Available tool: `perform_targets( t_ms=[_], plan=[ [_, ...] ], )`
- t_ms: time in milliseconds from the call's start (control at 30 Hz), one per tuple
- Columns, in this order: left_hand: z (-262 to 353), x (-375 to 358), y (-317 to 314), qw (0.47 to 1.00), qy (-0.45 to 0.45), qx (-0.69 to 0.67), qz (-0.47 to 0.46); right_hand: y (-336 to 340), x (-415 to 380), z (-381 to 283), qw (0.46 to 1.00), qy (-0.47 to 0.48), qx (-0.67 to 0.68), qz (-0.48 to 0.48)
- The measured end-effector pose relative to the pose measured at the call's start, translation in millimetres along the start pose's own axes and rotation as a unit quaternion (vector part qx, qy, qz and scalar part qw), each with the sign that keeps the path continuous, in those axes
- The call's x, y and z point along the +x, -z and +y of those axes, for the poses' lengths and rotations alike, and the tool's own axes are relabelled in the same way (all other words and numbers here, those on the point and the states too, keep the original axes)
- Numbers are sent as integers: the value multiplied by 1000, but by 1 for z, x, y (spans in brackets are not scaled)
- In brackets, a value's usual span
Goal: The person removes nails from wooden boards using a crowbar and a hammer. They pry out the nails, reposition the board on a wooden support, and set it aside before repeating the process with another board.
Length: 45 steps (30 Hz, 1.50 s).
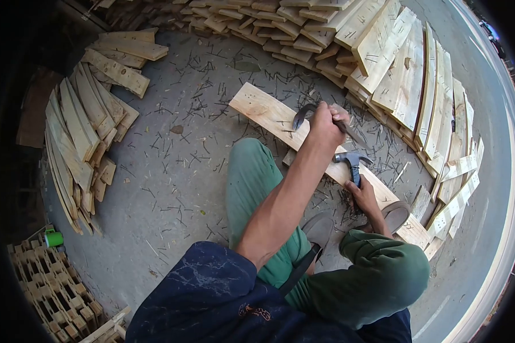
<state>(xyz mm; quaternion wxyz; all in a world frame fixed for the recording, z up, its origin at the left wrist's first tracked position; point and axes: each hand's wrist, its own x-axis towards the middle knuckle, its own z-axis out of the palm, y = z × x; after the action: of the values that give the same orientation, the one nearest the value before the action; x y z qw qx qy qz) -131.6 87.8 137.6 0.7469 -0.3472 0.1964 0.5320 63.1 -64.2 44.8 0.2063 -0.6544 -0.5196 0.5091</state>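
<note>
A long pale wooden board (269, 114) lies diagonally in front of the crossed legs, with several nails in it. Wrapped round a curved dark metal pry bar (301, 116) is my left hand (328, 124); the bar's hooked end is at the board's upper part, near a nail. Lower on the board, my right hand (363, 194) is closed on the handle of a claw hammer (353, 159). The hammer's head rests on or just above the board, which I cannot tell. A shoe (396, 216) is against the board's lower part.
Loose nails (197, 106) are scattered over the concrete floor. A large stack of boards (406, 80) curves along the top and right. Another board pile (77, 126) stands at the left. A green cup (54, 238) and slatted wood blocks (51, 286) are at the lower left.
</note>
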Motion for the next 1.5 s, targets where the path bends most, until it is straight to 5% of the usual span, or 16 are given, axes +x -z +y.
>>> perform_targets(
  t_ms=[33, 200, 300, 867, 1200, 1267, 1333, 1500],
  plan=[
    [2, -7, 20, 995, 61, 56, -56, -1, 0, 0, 1000, 8, 14, 10],
    [-24, -88, 69, 898, 47, 404, -171, -5, 3, 4, 995, 83, -19, 48],
    [-15, -81, 75, 871, 2, 476, -123, -3, 1, -1, 998, 39, -16, 35],
    [55, -70, 89, 920, -8, 387, -66, -2, 3, -18, 999, 3, 19, 47],
    [60, -75, 83, 941, 30, 327, -87, -7, 68, -132, 941, 158, 93, 286],
    [57, -76, 82, 939, 22, 335, -81, -26, 74, -123, 977, 100, -34, 184],
    [55, -78, 87, 938, 24, 333, -88, -41, 77, -99, 928, 239, -233, 166],
    [69, -82, 96, 926, 32, 360, -103, -27, 78, -104, 958, 138, -49, 247]
  ],
)
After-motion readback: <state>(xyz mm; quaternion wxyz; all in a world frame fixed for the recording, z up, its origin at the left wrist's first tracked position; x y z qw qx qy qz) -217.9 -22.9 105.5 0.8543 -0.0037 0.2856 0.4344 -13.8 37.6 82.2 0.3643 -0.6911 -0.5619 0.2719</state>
